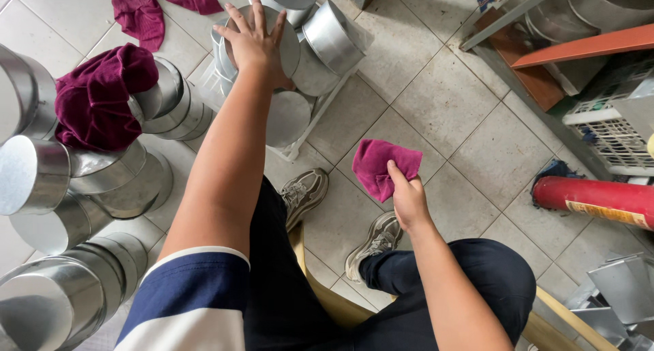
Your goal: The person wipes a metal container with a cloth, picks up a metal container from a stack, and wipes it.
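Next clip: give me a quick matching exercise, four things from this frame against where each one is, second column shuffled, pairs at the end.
Things:
1. left hand
2. small magenta cloth
3. red cylinder
4. dark red cloth

Places:
A. lying on the floor at the right edge
B. draped over stacked metal tins on the left
C. spread flat on a round metal tin
D. gripped in the right hand

Pairs: 1-C, 2-D, 3-A, 4-B

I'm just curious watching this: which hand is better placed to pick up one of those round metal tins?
The left hand, probably. It lies spread on a round metal tin in the pile ahead, while the right hand is nearer the body, closed on a magenta cloth and clear of any tin.
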